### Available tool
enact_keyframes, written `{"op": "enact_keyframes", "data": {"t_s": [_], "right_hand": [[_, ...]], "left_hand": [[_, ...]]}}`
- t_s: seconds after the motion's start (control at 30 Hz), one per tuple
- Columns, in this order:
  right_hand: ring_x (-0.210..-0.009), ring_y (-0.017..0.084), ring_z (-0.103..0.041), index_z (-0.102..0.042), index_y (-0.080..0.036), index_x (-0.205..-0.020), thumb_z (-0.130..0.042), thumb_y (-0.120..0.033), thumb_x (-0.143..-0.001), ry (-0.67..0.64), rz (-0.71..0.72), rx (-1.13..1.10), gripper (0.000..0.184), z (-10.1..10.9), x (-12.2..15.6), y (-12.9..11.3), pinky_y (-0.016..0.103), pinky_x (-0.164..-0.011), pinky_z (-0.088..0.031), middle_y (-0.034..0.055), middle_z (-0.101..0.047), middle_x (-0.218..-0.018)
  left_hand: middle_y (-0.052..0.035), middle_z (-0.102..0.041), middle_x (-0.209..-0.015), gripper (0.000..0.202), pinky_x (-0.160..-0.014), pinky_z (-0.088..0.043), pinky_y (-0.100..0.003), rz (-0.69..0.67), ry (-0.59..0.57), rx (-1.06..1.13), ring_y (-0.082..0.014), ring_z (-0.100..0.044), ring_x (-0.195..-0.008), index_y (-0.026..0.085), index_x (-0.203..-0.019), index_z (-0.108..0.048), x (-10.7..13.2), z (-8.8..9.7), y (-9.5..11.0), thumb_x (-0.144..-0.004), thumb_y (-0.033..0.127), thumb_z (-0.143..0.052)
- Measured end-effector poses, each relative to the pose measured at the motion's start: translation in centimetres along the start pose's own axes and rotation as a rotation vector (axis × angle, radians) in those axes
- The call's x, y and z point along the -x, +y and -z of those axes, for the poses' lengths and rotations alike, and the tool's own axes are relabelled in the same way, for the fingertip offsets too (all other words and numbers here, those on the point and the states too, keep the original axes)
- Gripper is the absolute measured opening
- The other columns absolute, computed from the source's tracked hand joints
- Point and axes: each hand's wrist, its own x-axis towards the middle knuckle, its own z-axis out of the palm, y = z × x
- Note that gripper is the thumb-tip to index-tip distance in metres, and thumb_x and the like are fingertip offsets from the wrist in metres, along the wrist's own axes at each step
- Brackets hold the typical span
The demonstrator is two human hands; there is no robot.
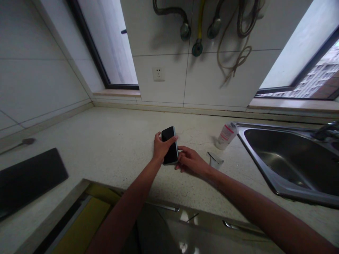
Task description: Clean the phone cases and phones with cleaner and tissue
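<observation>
A black-screened smartphone (170, 145) with a pale metal edge stands tilted in my left hand (160, 147), whose fingers wrap around its back and left side. My right hand (190, 161) comes in from the right, its fingertips at the phone's lower right edge. I cannot tell whether those fingers grip it. Both hands are above a speckled pale stone countertop (111, 141).
A steel sink (288, 158) with a tap (324, 130) lies to the right. A white-and-red tube (227, 135) and a small packet (215, 160) stand near its rim. A black slab (29, 180) lies at left. Hoses (198, 28) hang on the tiled wall.
</observation>
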Motion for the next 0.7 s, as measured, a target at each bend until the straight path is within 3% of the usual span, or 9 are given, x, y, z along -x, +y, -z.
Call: {"op": "enact_keyframes", "data": {"t_s": [0.07, 0.2, 0.27, 0.47, 0.7], "right_hand": [[-0.066, 0.016, -0.07, -0.053, -0.019, -0.115, -0.065, -0.027, -0.073, 0.003, -0.045, -0.008, 0.045, -0.1, 0.1, -0.2, 0.022, -0.049, -0.052, 0.0007, -0.066, -0.079], [-0.062, 0.014, -0.069, -0.055, -0.018, -0.102, -0.063, -0.019, -0.065, 0.108, -0.113, -0.007, 0.037, -0.2, 0.1, 0.0, 0.024, -0.055, -0.056, 0.0012, -0.068, -0.077], [-0.058, 0.012, -0.066, -0.055, -0.017, -0.096, -0.061, -0.017, -0.063, 0.153, -0.133, -0.013, 0.034, 0.0, -0.1, 0.2, 0.024, -0.057, -0.056, 0.0003, -0.068, -0.074], [-0.06, 0.012, -0.066, -0.055, -0.017, -0.096, -0.062, -0.016, -0.06, 0.083, -0.128, -0.047, 0.037, 0.5, -0.2, 0.2, 0.023, -0.058, -0.054, -0.0001, -0.068, -0.074], [-0.067, 0.012, -0.065, -0.055, -0.017, -0.095, -0.066, -0.013, -0.057, -0.004, -0.083, -0.085, 0.039, 1.0, -0.1, 0.2, 0.022, -0.06, -0.053, -0.0007, -0.067, -0.08]], "left_hand": [[-0.0116, -0.065, -0.109, 0.093, -0.077, -0.05, -0.031, 0.004, -0.011, 0.055, -0.0192, -0.065, -0.085, 0.016, -0.13, -0.048, 0.0, 0.0, 0.2, -0.052, 0.043, -0.092], [-0.0056, -0.066, -0.085, 0.059, -0.067, -0.048, -0.028, 0.029, -0.129, 0.232, -0.0161, -0.061, -0.071, 0.015, -0.098, -0.06, -0.3, 0.0, -0.3, -0.062, 0.057, -0.081], [-0.0035, -0.064, -0.078, 0.052, -0.063, -0.047, -0.027, 0.023, -0.16, 0.271, -0.0153, -0.059, -0.067, 0.016, -0.087, -0.06, -0.5, 0.0, -0.7, -0.067, 0.061, -0.076], [0.0012, -0.054, -0.066, 0.051, -0.054, -0.041, -0.025, 0.042, -0.072, 0.251, -0.0129, -0.051, -0.057, 0.018, -0.078, -0.056, -0.5, -0.4, -0.9, -0.071, 0.067, -0.068], [0.0019, -0.052, -0.065, 0.054, -0.053, -0.039, -0.025, 0.038, -0.064, 0.229, -0.0124, -0.049, -0.057, 0.019, -0.077, -0.054, -0.4, -0.6, -0.8, -0.071, 0.072, -0.064]]}}
